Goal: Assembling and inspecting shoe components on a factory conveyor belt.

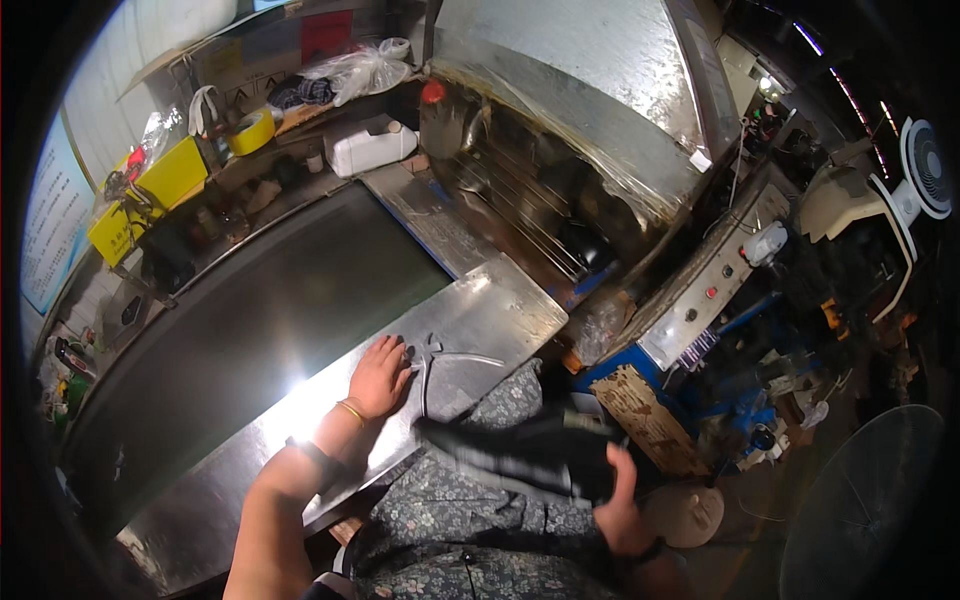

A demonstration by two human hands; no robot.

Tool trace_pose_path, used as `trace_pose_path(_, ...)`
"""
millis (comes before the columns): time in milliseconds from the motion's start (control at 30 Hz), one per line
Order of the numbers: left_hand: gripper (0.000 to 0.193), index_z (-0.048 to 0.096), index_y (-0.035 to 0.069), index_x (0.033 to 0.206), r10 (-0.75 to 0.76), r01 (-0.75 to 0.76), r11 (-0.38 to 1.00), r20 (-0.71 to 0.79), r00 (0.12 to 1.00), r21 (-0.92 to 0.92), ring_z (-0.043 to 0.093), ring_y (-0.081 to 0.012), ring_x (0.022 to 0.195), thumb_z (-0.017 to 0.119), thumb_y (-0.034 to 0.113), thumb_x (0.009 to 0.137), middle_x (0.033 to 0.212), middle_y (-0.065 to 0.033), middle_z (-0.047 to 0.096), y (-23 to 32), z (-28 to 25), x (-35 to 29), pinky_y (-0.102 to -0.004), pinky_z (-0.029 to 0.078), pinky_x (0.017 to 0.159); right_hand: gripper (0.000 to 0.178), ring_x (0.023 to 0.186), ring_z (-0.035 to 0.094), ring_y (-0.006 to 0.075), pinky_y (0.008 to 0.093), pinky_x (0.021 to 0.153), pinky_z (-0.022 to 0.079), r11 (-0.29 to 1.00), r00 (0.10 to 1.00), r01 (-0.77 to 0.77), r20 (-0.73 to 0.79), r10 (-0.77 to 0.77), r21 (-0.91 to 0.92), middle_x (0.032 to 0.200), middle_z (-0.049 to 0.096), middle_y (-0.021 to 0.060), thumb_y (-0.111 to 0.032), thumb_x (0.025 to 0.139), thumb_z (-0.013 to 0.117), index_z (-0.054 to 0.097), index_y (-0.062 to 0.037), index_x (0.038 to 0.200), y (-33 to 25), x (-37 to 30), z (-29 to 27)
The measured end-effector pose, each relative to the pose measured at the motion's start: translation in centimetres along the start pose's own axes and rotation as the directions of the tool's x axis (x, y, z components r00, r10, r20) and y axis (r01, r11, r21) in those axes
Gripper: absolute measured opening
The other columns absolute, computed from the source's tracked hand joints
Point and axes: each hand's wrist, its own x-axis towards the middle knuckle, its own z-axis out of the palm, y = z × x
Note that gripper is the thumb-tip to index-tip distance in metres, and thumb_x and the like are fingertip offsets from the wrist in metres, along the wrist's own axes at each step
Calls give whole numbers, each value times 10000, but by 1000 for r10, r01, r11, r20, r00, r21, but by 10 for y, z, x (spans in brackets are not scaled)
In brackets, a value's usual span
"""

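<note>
Above floral cloth (pixel 420 525), the right hand (pixel 620 512) clasped the black shoe (pixel 525 455), likely light, by its probably stiffer end, left hand (pixel 381 379) flat.

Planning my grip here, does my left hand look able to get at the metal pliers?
Probably yes: your left hand lies on the metal plate right beside the pliers, with nothing visible blocking the way.

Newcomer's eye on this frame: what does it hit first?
Probably the blurred black shoe gripped by the right hand, lower right of centre. Then the glare on the metal ledge near the left hand, and the big silvery housing at the top.
</note>
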Motion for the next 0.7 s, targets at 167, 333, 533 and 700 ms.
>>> trace_pose_path(167,427,570,-27,1193,80,-74,990,-46,996,123,493,-392,1233,583,134,798,1300,-227,543,-14,17,-1,-462,378,1068,381,1018,618,217,351,912,485,258,791,-476,282,542,841,1111,647,107,-146,819,684,597,7,1157,102,185,76)
trace_pose_path(333,370,615,-15,1142,78,-72,991,-50,996,113,539,-356,1194,589,113,796,1242,-202,593,-10,11,8,-435,408,1048,620,1023,627,245,376,876,498,961,961,-253,144,236,111,1112,650,157,-252,737,804,538,31,1220,215,346,187)
trace_pose_path(533,390,617,-12,1151,60,-62,996,31,998,68,548,-356,1190,592,110,781,1251,-202,591,-12,16,21,-436,416,1041,696,1104,609,356,397,949,471,982,976,-179,-137,168,-68,1185,615,268,-261,730,788,513,18,1305,338,404,239)
trace_pose_path(700,398,619,-5,1149,-18,5,992,104,994,127,549,-341,1195,590,104,767,1261,-194,589,-15,-7,18,-428,421,1038,192,925,586,338,403,851,465,954,939,19,-323,-121,-300,899,633,146,-73,766,691,649,-46,951,363,394,185)
